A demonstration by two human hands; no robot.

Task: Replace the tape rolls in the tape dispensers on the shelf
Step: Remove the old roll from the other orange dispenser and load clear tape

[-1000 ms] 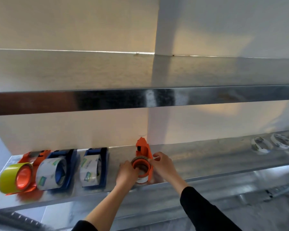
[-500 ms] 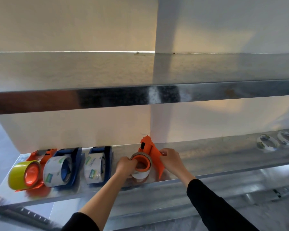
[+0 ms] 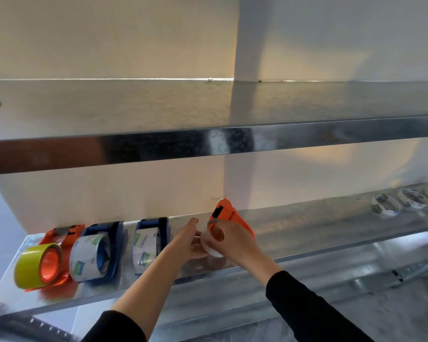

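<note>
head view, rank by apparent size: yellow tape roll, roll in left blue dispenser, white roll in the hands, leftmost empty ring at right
1. yellow tape roll and left blue dispenser's roll: alike, no ranking.
2. empty ring and white roll: unsure; the right hand covers the roll, the ring lies farther off.

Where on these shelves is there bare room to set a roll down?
Widest free patch: the lower shelf between the orange dispenser in the right hand and the white rings at far right. The upper shelf is mostly bare. Crowded: the left end, where the yellow-roll dispenser and two blue dispensers sit side by side.
</note>
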